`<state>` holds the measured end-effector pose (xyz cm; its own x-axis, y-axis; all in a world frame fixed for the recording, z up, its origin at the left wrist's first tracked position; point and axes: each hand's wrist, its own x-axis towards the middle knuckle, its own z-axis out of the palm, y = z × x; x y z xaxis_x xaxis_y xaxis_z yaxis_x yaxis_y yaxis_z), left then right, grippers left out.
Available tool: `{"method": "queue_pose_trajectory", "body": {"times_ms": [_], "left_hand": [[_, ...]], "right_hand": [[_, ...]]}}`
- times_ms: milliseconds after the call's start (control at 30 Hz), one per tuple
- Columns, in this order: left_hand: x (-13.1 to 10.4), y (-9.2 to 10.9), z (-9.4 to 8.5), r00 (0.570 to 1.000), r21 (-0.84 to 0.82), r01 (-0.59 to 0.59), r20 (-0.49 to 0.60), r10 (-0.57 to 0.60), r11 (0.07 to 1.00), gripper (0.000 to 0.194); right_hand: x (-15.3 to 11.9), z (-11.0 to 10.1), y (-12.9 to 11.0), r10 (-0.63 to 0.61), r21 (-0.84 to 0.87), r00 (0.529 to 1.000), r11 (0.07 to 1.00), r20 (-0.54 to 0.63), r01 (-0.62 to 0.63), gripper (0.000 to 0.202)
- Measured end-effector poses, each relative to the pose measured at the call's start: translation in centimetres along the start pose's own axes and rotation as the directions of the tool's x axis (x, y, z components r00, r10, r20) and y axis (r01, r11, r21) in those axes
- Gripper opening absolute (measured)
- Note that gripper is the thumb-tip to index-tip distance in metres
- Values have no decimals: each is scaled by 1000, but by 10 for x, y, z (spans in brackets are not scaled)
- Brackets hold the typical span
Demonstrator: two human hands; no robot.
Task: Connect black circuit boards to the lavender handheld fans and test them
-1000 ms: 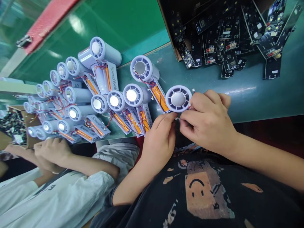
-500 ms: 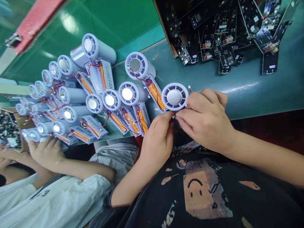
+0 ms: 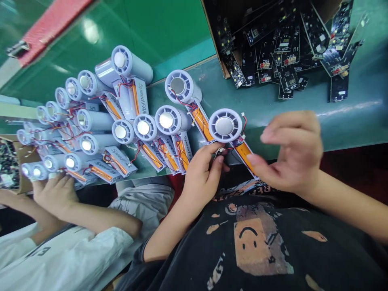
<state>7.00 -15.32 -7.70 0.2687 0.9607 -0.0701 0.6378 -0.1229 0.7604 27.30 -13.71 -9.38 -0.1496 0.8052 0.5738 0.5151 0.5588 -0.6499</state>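
Note:
A pale lilac handheld fan (image 3: 224, 126) lies at the table's front edge, its handle open with an orange battery (image 3: 245, 157) inside. My left hand (image 3: 202, 167) pinches a dark circuit board (image 3: 218, 152), mostly hidden by the fingers; a white connector with a red wire sits at its end. The wire runs toward the fan handle. Another white plug (image 3: 243, 114) sticks up on a red wire to the right of the fan head. My right hand (image 3: 292, 155), slightly blurred, holds nothing; its fingers are apart from the thumb, whose tip is over or beside the battery.
Several similar fans (image 3: 166, 120) with exposed batteries stand along the left of the green table (image 3: 303, 117). Loose circuit boards (image 3: 287, 74) spill from a cardboard box (image 3: 216, 44) at the back right. A co-worker's hand (image 3: 56, 192) is among the fans at far left.
My right hand has let go near the connector and moved right, its fingers opening. The fan's handle and battery now show. My left hand has stayed at the fan with the circuit board.

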Motion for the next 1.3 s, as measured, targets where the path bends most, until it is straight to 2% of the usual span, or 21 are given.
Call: {"method": "queue_pose_trajectory", "body": {"times_ms": [67,133,200,267,367,467,567,633,767,900,1033,1200,1300], "left_hand": [[-2,-1,1,996,-88,84,37,-81,993,26],[-4,-1,1,992,-155,123,54,-116,980,28],[-5,0,2,990,-212,140,65,-129,967,30],[-6,1,1,987,-266,152,84,-135,952,30],[-7,1,0,976,-371,205,145,-161,906,28],[-6,0,1,948,-539,306,250,-198,784,25],[-5,0,4,926,-642,366,322,-195,674,23],[-5,2,5,927,-655,367,312,-206,660,24],[-7,5,4,941,-636,336,259,-218,695,19],[-7,7,1,968,-603,233,215,-126,763,17],[-6,6,1,981,-557,178,168,-100,811,12],[-5,2,6,983,-635,166,163,-79,754,15],[-5,0,8,982,-664,179,170,-86,726,14]], "right_hand": [[2,-4,5,119,77,993,990,-6,-118,28],[7,-4,8,260,140,958,951,121,-275,29],[12,-2,10,357,181,912,902,202,-393,23],[15,-1,11,382,226,901,878,203,-423,11],[13,0,10,297,319,937,884,184,-342,6],[7,1,8,62,363,971,921,232,-145,8],[4,3,4,-126,316,960,948,251,42,11],[4,4,0,-132,258,964,964,230,70,12],[5,5,-8,-48,117,967,993,251,19,13],[3,5,-14,-8,-72,962,997,273,29,20],[0,6,-16,-36,-100,960,993,278,67,23],[-6,11,-13,-120,-155,980,977,159,145,10],[-8,13,-11,-121,-122,989,984,90,132,7]]}}
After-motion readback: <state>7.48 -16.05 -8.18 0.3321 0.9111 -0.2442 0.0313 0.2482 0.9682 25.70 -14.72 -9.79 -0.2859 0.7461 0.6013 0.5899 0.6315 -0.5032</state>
